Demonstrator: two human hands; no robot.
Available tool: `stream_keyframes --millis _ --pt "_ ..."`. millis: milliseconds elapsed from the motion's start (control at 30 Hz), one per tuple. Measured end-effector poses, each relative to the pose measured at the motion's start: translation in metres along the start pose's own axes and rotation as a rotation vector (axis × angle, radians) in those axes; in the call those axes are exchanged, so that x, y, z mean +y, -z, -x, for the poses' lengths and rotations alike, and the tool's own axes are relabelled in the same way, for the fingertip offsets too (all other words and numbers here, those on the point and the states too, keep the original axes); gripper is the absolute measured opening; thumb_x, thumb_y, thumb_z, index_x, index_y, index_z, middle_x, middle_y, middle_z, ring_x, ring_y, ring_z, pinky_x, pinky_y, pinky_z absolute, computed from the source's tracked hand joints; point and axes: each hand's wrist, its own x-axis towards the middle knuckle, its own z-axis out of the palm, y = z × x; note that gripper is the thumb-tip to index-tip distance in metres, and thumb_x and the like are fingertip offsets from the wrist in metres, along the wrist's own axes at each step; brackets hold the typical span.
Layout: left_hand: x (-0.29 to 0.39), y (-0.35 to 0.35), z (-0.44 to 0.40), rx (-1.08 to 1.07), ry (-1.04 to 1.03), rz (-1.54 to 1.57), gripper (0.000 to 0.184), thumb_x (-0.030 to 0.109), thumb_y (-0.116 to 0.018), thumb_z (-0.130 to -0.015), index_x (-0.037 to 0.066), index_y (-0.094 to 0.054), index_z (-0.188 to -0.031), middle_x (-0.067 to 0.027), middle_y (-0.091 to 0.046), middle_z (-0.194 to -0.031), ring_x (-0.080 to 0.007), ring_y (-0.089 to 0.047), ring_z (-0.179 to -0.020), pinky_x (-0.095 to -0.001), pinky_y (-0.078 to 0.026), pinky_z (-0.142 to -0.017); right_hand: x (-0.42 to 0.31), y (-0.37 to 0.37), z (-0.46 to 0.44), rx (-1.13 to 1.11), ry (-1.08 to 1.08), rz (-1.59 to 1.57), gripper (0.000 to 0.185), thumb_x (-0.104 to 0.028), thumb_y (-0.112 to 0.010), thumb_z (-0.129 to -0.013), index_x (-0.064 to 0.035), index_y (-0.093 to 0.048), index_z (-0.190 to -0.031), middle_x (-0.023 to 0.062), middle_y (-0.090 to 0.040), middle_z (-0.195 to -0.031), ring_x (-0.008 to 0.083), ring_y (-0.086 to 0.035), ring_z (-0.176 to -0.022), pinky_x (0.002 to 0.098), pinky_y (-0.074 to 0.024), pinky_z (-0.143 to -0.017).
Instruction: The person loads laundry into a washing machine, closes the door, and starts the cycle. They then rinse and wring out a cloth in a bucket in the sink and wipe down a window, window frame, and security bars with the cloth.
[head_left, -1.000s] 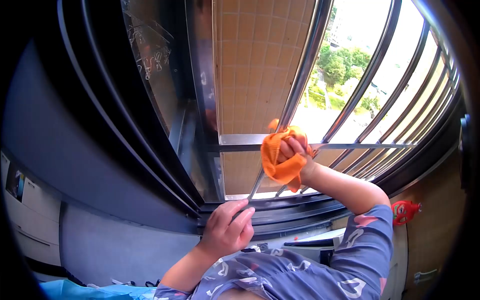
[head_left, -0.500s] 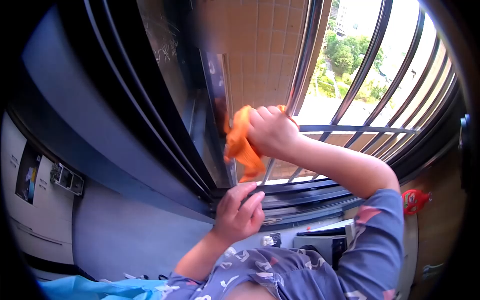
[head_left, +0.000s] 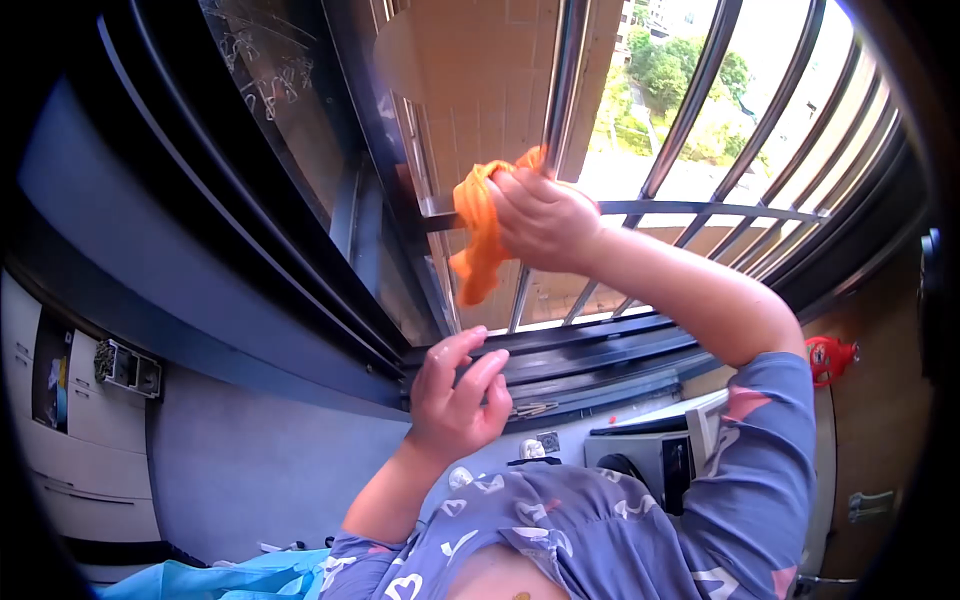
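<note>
Gripping an orange cloth, the right hand was up at a metal bar, close by the crossbar. Its fingers were bent closely over the bunched cloth; their tips and the thumb were hidden, so how far they wrapped round the bar I could not tell. Most of the cloth lay to the left of those fingers, with one fold showing just above the knuckles beside the bar and a loose tail hanging below. It was probably gathered this way to put a soft wad between skin and metal, the tail dangling because the grip took in only part of the cloth. The arm was stretched forward, it seemed, because the bar stood out past the window frame.

Below the right fingers, the left hand was raised near the frame. Its fingers were loosely bent and slightly apart, with nothing to be seen in them; whether their tips touched the frame I could not tell. They looked relaxed, perhaps because one hand was enough for the cloth.

To the right of the right fingers stood the other bars, with trees beyond them. A red bottle was well apart from both sets of fingers, out past the right elbow, and blue fabric lay well below the left fingers.
</note>
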Motion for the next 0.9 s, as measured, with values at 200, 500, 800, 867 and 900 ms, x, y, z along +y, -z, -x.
stream_keyframes --millis 200,500,800,867,900 --pt "-0.003 -0.002 0.001 0.038 0.001 0.027 0.035 -0.001 -0.067 -0.074 0.003 -0.063 -0.108 -0.0208 -0.056 -0.121 -0.0304 -0.064 -0.094 -0.0334 -0.054 -0.072 0.036 0.016 0.041 -0.13 0.259 0.359 0.048 -0.03 -0.054 -0.089 -0.018 -0.052 -0.135 0.0015 -0.049 -0.14 0.0172 -0.034 -0.142 0.0374 -0.014 -0.123" --pt "-0.003 -0.005 0.002 0.087 0.033 0.022 0.034 -0.001 -0.067 -0.074 0.003 -0.064 -0.107 -0.0202 -0.056 -0.122 -0.0287 -0.064 -0.094 -0.0333 -0.055 -0.074 -0.039 -0.029 0.02 -0.741 1.004 0.165 0.022 -0.016 -0.06 -0.086 -0.0048 -0.063 -0.105 0.0031 -0.063 -0.09 0.0177 -0.061 -0.082 0.0296 -0.0489 -0.078" --pt "-0.005 -0.006 0.004 0.103 0.015 -0.02 0.033 0.0 -0.067 -0.073 0.004 -0.065 -0.106 -0.0187 -0.057 -0.121 -0.027 -0.064 -0.094 -0.0322 -0.055 -0.072 -0.017 -0.032 -0.006 -0.94 0.558 -0.35 0.014 -0.025 -0.07 -0.075 -0.0108 -0.072 -0.076 0.0003 -0.066 -0.071 0.0258 -0.068 -0.075 0.0468 -0.0537 -0.065" --pt "-0.005 -0.005 0.002 0.095 0.009 -0.014 0.032 0.0 -0.067 -0.073 0.003 -0.065 -0.105 -0.0189 -0.057 -0.121 -0.027 -0.064 -0.093 -0.0321 -0.055 -0.071 -0.014 -0.007 -0.02 -0.991 0.518 -0.266 0.013 -0.024 -0.07 -0.075 -0.0116 -0.072 -0.076 0.0021 -0.068 -0.073 0.0262 -0.068 -0.075 0.0464 -0.054 -0.065" --pt "-0.006 -0.005 0.001 0.108 0.019 -0.003 0.032 -0.001 -0.067 -0.073 0.003 -0.065 -0.105 -0.0191 -0.057 -0.12 -0.027 -0.064 -0.093 -0.0322 -0.055 -0.071 -0.016 -0.001 -0.028 -1.029 0.476 -0.161 0.012 -0.024 -0.071 -0.075 -0.0124 -0.073 -0.077 0.0039 -0.07 -0.076 0.0266 -0.069 -0.076 0.0461 -0.0544 -0.065"
